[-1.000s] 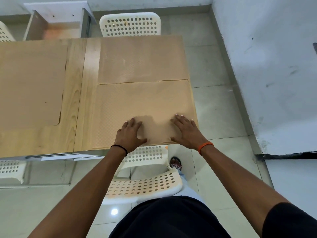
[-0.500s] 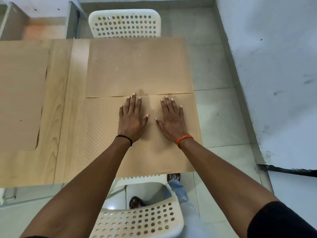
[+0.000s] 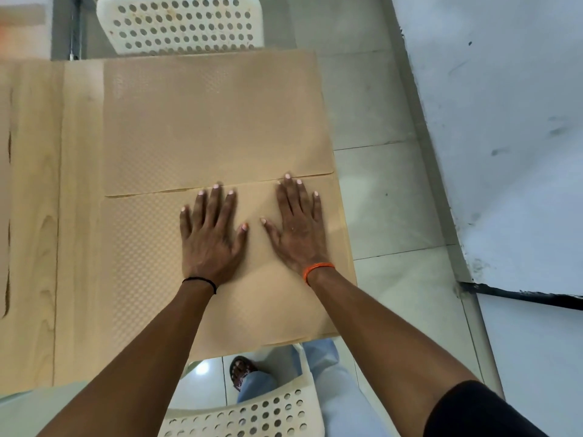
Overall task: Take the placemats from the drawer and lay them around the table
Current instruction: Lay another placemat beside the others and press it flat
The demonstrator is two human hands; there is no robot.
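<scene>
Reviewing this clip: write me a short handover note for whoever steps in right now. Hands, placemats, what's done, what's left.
Left hand and right hand: both flat, fingers straight, pressing on the near placemat.
Near placemat lies at the table end in front of the near chair; its far edge meets the far placemat, which sits before the far chair.
Another placemat shows at the left edge.
Done: at least three laid.
Left: lift hands; the drawer and the rest of the table are out of view, so check those.

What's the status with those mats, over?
Left hand and right hand flat, open, on near mat. Far mat laid, edges meeting. Nothing in the way.
</scene>
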